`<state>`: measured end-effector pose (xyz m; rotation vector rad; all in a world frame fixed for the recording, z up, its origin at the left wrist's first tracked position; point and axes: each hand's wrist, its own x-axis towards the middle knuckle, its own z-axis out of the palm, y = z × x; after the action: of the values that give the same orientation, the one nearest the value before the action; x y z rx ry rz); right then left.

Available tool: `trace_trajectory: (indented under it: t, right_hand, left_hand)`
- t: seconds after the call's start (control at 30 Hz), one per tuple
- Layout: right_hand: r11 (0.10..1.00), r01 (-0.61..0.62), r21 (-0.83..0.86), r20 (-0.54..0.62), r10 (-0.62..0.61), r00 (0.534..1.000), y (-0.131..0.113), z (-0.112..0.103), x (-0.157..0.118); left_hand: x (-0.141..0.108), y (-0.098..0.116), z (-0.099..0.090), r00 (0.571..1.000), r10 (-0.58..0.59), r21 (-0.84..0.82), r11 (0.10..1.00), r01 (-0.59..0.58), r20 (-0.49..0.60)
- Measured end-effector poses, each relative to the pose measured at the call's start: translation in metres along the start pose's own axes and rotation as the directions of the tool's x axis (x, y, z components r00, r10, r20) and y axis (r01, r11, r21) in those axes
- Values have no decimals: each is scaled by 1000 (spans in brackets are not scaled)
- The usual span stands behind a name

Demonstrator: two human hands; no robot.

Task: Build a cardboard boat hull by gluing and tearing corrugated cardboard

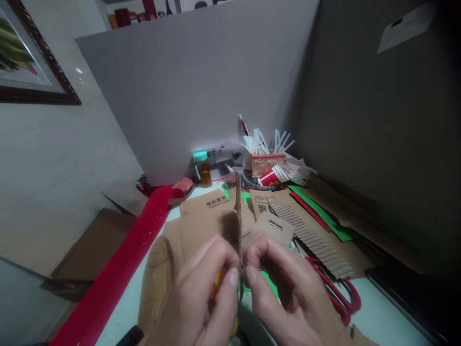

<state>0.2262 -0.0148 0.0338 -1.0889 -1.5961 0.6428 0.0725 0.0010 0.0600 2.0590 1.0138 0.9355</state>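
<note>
A piece of cardboard stands edge-on to me, its corrugated rim facing me. My left hand pinches it from the left, with thumb and forefinger against its lower part. From the right, my right hand pinches the same piece at about the same height. Something orange and yellow shows between the fingers of my left hand; its kind is unclear. Just beyond my right hand lies a cardboard piece with a slot. Red-handled scissors lie to the right of that hand.
Flat printed cardboard covers the middle of the table. A corrugated strip and green sheet lie right. Behind stand a jar with a turquoise lid, a box of white strips and a tipped red paper cup. Grey panels rise behind.
</note>
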Motion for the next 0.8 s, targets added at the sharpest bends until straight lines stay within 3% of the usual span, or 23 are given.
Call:
trace_trajectory:
  t: [0.4,0.67,0.8]
  right_hand:
    - [998,0,57,12,-1,1000,3,-5,1]
    - [959,197,-204,-37,-208,977,-9,-7,0]
    - [929,203,-310,-107,-246,963,-6,1,-5]
  left_hand:
    - [4,-1,-6,996,-41,-59,997,45,73]
    - [5,0,-5,996,5,-68,998,1,84]
    - [5,-2,-5,994,33,-67,997,-26,104]
